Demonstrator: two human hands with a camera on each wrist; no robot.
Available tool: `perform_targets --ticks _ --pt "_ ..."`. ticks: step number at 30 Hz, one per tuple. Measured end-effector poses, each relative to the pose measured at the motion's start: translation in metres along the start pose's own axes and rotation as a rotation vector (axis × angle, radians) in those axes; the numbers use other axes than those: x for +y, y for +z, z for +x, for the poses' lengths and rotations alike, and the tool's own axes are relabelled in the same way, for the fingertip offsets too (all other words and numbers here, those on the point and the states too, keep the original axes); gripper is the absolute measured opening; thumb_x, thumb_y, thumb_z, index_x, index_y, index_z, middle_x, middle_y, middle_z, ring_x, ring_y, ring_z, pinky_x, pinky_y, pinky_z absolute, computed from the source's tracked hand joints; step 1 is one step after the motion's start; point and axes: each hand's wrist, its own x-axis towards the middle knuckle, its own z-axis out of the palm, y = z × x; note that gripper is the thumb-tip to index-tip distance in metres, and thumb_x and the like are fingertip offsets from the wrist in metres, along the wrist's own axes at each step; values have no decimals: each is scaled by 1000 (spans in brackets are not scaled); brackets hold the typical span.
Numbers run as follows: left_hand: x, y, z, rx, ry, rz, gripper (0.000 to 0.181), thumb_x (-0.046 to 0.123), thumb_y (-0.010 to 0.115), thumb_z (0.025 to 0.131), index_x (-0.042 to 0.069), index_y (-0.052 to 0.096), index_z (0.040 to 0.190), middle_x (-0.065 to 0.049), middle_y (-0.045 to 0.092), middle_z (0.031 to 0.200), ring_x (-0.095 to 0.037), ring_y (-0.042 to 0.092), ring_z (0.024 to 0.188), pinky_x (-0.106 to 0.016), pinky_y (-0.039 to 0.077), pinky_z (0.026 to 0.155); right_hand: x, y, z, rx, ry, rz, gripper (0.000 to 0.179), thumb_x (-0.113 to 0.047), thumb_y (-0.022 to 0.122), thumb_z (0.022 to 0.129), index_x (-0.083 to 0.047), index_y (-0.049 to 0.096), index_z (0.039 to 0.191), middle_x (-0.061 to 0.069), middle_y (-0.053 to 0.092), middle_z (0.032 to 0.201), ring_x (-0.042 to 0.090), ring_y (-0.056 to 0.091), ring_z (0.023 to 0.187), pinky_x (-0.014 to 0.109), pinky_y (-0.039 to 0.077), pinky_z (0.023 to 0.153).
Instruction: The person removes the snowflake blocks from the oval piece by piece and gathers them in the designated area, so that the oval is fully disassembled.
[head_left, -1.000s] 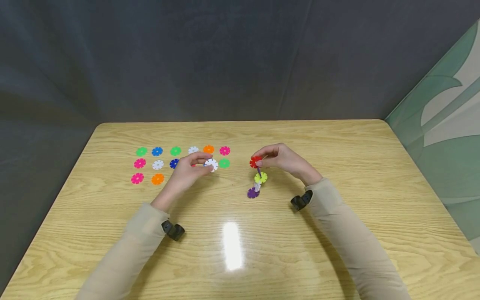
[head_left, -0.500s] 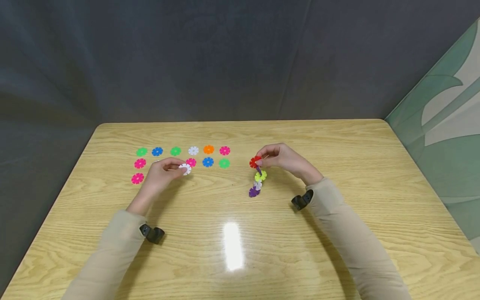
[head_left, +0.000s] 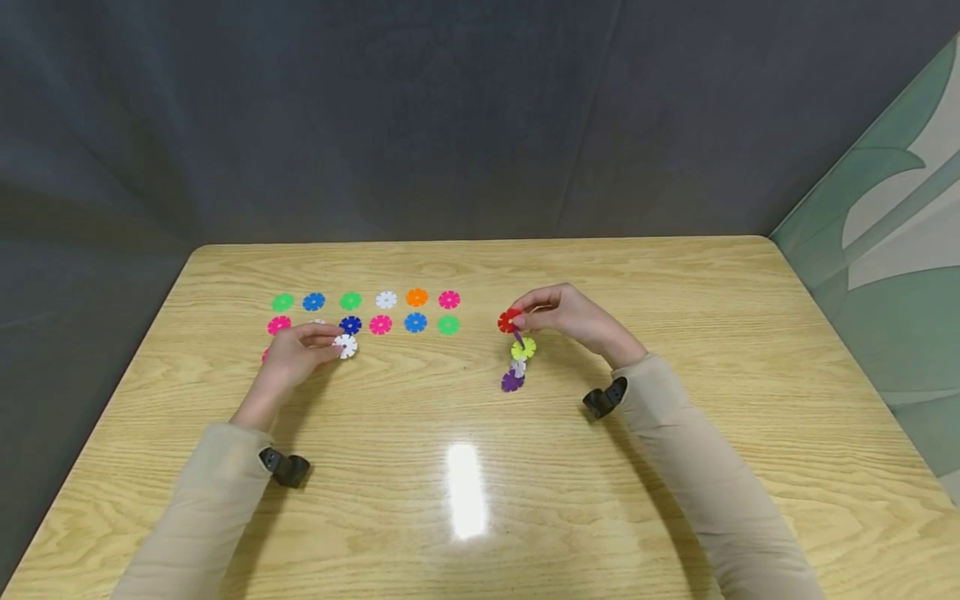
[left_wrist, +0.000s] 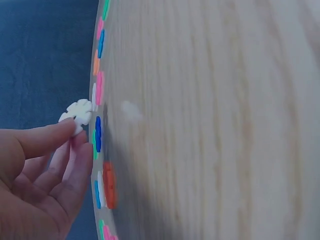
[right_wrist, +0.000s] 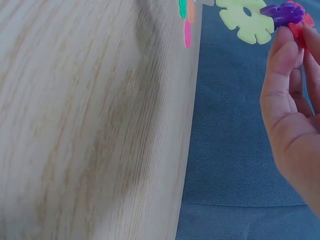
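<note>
My left hand (head_left: pixel 296 357) pinches a white interlocking disc (head_left: pixel 346 347) between thumb and fingertips, held up over the table at the near side of the laid-out discs. In the left wrist view, the same notched disc (left_wrist: pixel 79 113) shows above the thumb tip. My right hand (head_left: pixel 566 318) pinches the red disc (head_left: pixel 507 321) at the top of a short linked chain. Below the red one hang a small purple disc seen edge-on, a yellow-green disc (head_left: pixel 524 348), a pale disc (head_left: pixel 519 367) and a purple disc (head_left: pixel 512 381). The left hand hides part of the front rows.
Loose discs lie in rows at the table's left, including a dark blue disc (head_left: pixel 350 325), a pink disc (head_left: pixel 380 324) and a green disc (head_left: pixel 448 324). An orange disc (left_wrist: pixel 109 184) lies near the left hand. A dark curtain (head_left: pixel 480 117) stands behind the wooden table (head_left: pixel 405 417).
My left hand has moved left along the rows, carrying the white disc. My right hand stays almost in place, while the lower end of the chain has swung slightly right.
</note>
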Motion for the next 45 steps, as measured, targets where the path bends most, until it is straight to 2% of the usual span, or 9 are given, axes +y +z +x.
perform_targets --ticks 4,7,9,17,25,32,39,43,45 --pt "0 0 -1 -14 -8 50 38 5 63 90 -5 57 126 -28 59 126 -8 62 95 -9 50 70 0 0 0 6 -6 -6 26 -11 64 91 3 64 113 -9 70 83 6 66 80 43 52 93" --pt "0 0 -1 -25 -16 76 38 4 62 90 -5 57 126 -27 59 126 -25 60 110 -9 48 70 1 0 0 6 -9 -1 27 -11 64 90 3 64 113 -9 70 84 6 66 80 44 52 94" --pt "0 0 0 -28 -20 82 38 4 62 90 -6 57 127 -28 58 127 -30 58 114 -9 48 70 1 0 0 4 -9 2 27 -11 64 90 3 64 113 -8 70 84 7 67 81 45 51 95" --pt "0 0 0 -21 -6 134 38 3 63 89 -6 58 125 -28 59 125 -35 58 114 -11 45 72 -1 0 0 3 -7 4 29 -11 65 90 2 64 116 -8 70 87 7 67 83 43 52 94" --pt "0 1 0 -21 13 181 38 8 66 88 -4 60 124 -26 61 124 -37 59 115 -32 52 88 -1 1 0 -12 -28 37 26 -7 62 90 4 60 114 -5 68 89 8 68 81 44 54 90" --pt "-3 0 0 -22 29 197 38 11 66 88 -3 61 123 -24 62 125 -36 59 114 -22 49 82 0 1 1 -19 -49 54 18 -6 60 92 2 60 108 -4 67 86 10 69 81 45 55 88" --pt "5 3 -2 -7 53 124 37 12 60 92 -3 58 126 -24 60 127 -34 60 113 -25 52 84 -1 2 2 -18 -53 64 15 -7 60 92 1 60 106 -4 68 86 10 68 79 44 55 87" --pt "18 15 -1 -12 98 55 37 12 60 93 -2 58 127 -23 61 126 -32 59 110 -17 50 76 -1 2 2 -20 -57 57 19 -8 60 93 3 60 108 -4 68 86 9 68 79 41 56 86" --pt "26 22 -1 -24 125 17 37 12 61 93 -2 58 126 -24 61 125 -32 59 110 -18 52 76 -2 3 2 -20 -58 53 20 -9 60 93 3 60 109 -5 69 86 9 68 79 41 56 85"
